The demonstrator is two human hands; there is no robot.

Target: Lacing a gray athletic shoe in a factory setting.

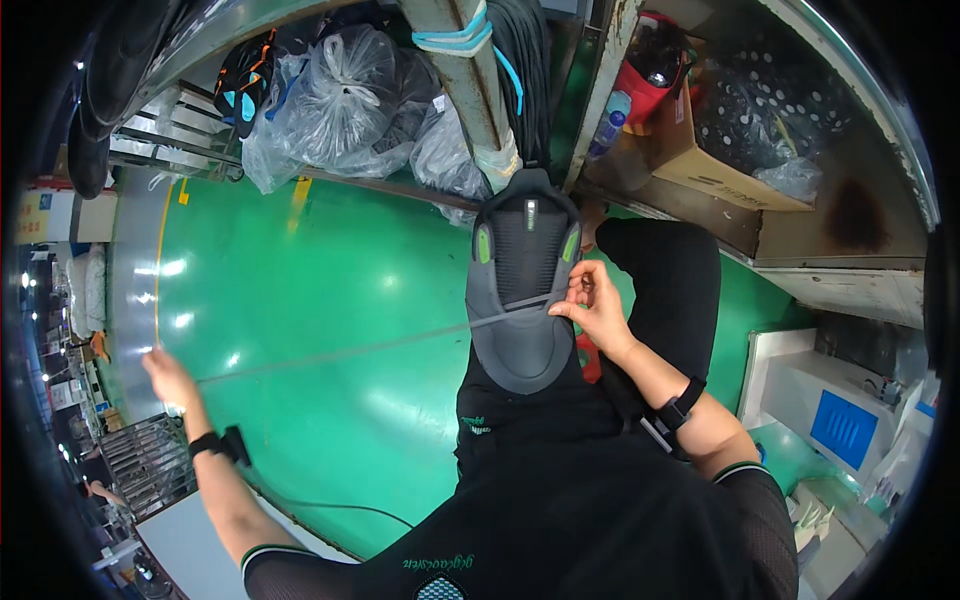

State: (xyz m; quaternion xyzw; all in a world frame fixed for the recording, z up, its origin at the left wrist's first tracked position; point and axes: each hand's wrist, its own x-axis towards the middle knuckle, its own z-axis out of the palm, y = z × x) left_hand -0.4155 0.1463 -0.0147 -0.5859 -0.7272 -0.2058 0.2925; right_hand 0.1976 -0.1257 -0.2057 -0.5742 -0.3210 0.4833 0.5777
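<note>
A dark grey shoe with green side accents lies over my lap, its toe toward me. A grey shoelace crosses the lower end of its opening and runs out taut to the left. My left hand is stretched far to the left, closed round the lace's far end; its fingers are slightly blurred. At the right edge of the shoe, my right hand pinches the lace between thumb and fingers, close to the lowest lace holes. Both wrists wear a black strap.
Beyond the shoe, a rusty post carries blue ties and a hanging bundle of black laces. Clear plastic bags fill a rack at the far left. A cardboard box stands on the right shelf. Below is a green floor.
</note>
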